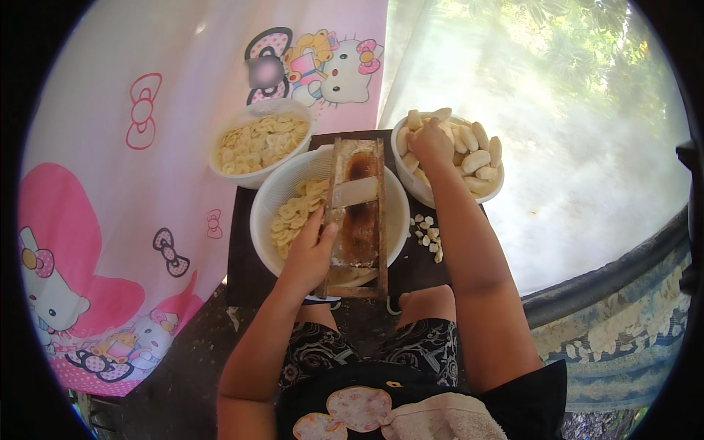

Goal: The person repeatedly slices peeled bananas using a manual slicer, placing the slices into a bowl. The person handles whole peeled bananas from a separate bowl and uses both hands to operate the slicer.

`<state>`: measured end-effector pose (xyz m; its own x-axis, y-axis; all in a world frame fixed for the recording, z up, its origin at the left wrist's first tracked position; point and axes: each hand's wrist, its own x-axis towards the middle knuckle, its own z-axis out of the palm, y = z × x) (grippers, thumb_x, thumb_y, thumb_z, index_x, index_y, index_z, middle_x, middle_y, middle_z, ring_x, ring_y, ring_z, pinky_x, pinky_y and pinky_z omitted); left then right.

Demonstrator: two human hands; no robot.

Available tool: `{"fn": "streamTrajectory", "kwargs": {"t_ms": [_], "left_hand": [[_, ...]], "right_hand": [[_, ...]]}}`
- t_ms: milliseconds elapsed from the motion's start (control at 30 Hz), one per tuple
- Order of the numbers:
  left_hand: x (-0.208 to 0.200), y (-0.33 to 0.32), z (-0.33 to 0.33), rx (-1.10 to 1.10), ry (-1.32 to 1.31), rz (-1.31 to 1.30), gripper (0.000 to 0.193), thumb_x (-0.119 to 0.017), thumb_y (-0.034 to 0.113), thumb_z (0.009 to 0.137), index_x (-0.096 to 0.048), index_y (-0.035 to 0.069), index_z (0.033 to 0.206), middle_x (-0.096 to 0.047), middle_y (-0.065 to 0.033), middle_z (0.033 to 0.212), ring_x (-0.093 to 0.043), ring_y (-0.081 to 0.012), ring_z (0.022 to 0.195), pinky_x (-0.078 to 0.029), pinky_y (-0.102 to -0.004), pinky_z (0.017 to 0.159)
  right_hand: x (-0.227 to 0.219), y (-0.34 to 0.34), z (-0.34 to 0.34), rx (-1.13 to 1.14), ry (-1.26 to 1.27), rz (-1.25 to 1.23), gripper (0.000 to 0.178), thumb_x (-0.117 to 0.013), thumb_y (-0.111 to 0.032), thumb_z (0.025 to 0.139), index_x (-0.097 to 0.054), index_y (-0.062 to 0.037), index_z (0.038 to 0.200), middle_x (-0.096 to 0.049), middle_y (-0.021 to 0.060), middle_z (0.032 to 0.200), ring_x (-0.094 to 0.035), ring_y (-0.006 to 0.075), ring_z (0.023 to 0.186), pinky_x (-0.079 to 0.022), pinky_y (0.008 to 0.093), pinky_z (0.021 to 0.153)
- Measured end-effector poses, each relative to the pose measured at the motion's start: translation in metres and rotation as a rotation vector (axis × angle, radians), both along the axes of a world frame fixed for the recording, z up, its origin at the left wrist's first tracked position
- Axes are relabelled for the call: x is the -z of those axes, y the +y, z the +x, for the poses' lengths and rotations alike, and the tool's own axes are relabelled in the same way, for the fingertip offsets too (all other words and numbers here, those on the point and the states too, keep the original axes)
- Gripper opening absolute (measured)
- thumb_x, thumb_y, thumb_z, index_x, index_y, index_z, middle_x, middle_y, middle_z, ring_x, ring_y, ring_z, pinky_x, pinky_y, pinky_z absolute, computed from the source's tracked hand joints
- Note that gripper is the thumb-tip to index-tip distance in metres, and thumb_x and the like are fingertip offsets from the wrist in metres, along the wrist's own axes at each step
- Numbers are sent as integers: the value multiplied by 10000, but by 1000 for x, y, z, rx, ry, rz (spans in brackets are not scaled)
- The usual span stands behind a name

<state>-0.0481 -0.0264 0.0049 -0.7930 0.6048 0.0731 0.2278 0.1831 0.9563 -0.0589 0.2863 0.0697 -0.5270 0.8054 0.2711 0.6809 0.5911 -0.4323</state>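
Note:
A wooden slicer board [356, 246] with a flat pale plate across its middle lies lengthwise over a white basin [257, 213]. My left hand [314, 249] grips the board's left edge, thumb on top. Thin round banana slices [297, 213] lie in the basin to the left of the board; the board hides part of the basin's inside. At the far right, my right hand [431, 143] reaches into a white bowl [411, 183] of peeled bananas [477, 160]. Its fingers curl onto a banana there, partly hidden by the hand itself.
Another white bowl [253, 178] heaped with slices stands at the far left. Small pale banana ends [427, 233] lie on the dark table [246, 249] beside my right forearm. A pink printed curtain [176, 95] hangs at the left, a translucent sheet [565, 183] at the right.

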Motion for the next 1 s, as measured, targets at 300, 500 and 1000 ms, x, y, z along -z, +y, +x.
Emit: {"fn": "streamTrajectory", "kwargs": {"t_ms": [300, 500, 1000], "left_hand": [[-12, 6, 4, 28, -14, 22, 572, -487, 272, 1015, -338, -17, 1486, -556, -272, 1333, -564, -359, 1225, -417, -394, 1024], [-10, 22, 4, 29, 60, 52, 516, -465, 240, 1008, -380, -25, 1442, -545, -315, 1308, -529, -418, 1241, -408, -433, 1029], [-7, 27, 6, -27, 67, 78, 497, -445, 233, 1005, -384, -40, 1416, -584, -334, 1211, -558, -457, 1171, -425, -472, 994]], "right_hand": [[-21, -26, 71, -672, 750, -1251, 448, -495, -161, 939, -511, -25, 1366, -638, 68, 974, -610, 154, 772, -486, 268, 659], [-38, -79, 87, -741, 326, -842, 301, -589, -175, 939, -627, -56, 1213, -622, 12, 896, -550, 93, 729, -435, 218, 620], [-7, -123, 58, -816, 318, -115, 436, -696, -120, 857, -551, -57, 1263, -652, 117, 1122, -632, 220, 977, -501, 318, 814]]}}
